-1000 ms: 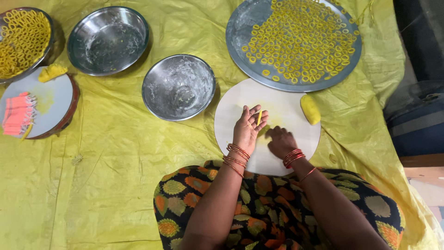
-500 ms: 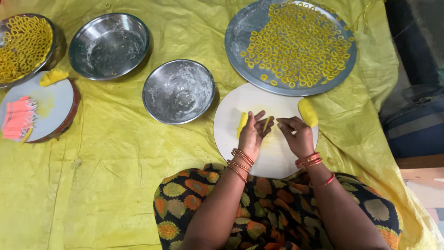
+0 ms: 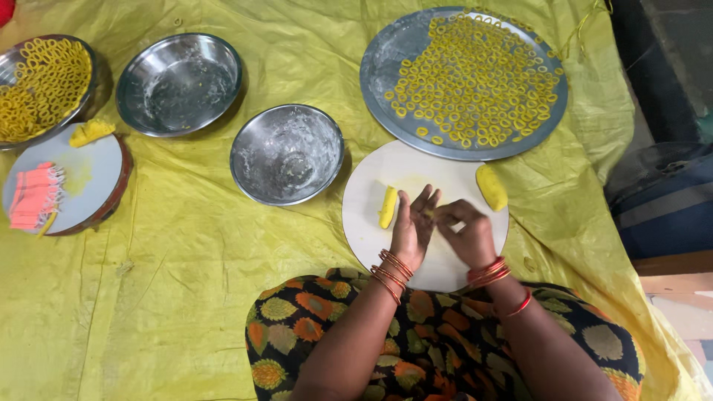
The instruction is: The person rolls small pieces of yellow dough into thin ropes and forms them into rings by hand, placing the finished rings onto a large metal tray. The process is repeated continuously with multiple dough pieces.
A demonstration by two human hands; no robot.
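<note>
Head view, looking down on a round white board (image 3: 371,230) laid on a yellow plastic sheet (image 3: 186,282) spread over the floor. Left hand (image 3: 411,230) and right hand (image 3: 464,236) meeting over the board's middle, fingertips together around a very small piece of yellow dough (image 3: 429,214), mostly hidden between them; both grips narrow, a pinch rather than a fist, with the exact shape of the piece not discernible. Short yellow dough roll (image 3: 387,207) lying on the board just beside the left hand, on its outer side, long axis running away from the body and nearly parallel to the left fingers; clearly nearer the left hand than the right. Larger oval lump of yellow dough (image 3: 491,187) resting at the board's far right edge, near the right hand but apart from it, long axis likewise pointing roughly away from the body. Beyond the board, touching or just overlapping its far rim, a large round steel tray (image 3: 386,67) covered with many small yellow dough rings (image 3: 475,82). To the left, two empty steel bowls, one nearer (image 3: 287,154) and one farther (image 3: 179,83), well apart from both hands. At far left, a second steel plate of yellow rings (image 3: 41,85) and another round board (image 3: 89,178) carrying a pink comb-like object (image 3: 33,197) and a yellow lump (image 3: 90,132).
</note>
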